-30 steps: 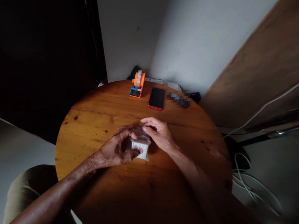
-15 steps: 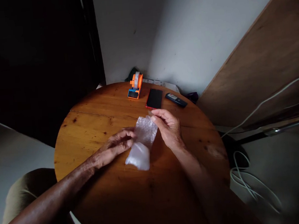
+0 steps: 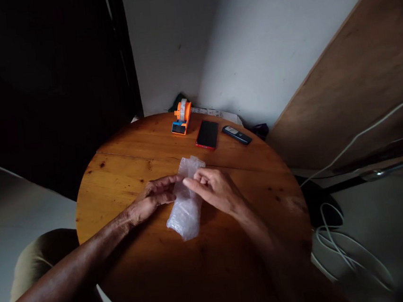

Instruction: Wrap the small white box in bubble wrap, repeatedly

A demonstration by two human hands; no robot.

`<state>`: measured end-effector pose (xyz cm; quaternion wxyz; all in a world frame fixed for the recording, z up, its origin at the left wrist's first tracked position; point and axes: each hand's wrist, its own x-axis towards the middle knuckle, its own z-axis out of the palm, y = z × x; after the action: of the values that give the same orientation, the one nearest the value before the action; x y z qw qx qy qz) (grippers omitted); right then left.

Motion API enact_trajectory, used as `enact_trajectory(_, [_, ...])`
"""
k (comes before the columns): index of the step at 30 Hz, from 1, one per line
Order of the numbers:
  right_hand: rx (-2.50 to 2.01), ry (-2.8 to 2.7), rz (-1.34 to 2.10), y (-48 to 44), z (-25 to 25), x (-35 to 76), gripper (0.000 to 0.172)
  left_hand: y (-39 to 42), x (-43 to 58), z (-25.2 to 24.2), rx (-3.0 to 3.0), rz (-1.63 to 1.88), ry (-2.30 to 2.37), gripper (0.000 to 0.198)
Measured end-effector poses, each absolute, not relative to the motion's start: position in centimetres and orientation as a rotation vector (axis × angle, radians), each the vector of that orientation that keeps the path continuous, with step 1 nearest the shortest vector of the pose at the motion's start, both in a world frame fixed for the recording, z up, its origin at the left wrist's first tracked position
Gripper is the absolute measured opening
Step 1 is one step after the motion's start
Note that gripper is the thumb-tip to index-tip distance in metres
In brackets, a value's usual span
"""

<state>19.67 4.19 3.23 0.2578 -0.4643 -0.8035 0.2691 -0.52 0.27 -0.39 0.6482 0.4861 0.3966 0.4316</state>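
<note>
A strip of clear bubble wrap [image 3: 186, 204] lies lengthwise on the round wooden table [image 3: 125, 177], its far end lifted. My left hand [image 3: 148, 204] has its fingers curled against the strip's left edge. My right hand [image 3: 215, 189] reaches over the strip from the right, fingertips pinched on its middle. What the wrap holds, if anything, I cannot make out.
At the table's far edge stand an orange and blue tape dispenser [image 3: 180, 117], a black phone in a red case [image 3: 207, 134] and a small dark handset [image 3: 236, 135]. A wooden board [image 3: 351, 75] leans on the right. White cables [image 3: 342, 246] lie on the floor.
A second ago the wrap was a small bundle between both hands. It has been unrolled into a long strip, and my right hand has moved back from its far end onto its middle.
</note>
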Motion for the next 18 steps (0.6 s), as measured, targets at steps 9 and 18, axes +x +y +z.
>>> enact_trajectory(9, [-1.468,-2.145,0.587,6.0,3.4,21.4,0.02,0.8,-0.4,-0.9,0.936,1.187,0.973,0.054])
enact_trajectory(18, [-1.398,-2.208,0.618,3.6,3.3,19.1,0.039,0.3,-0.9,-0.9,1.064,1.105,0.935,0.074])
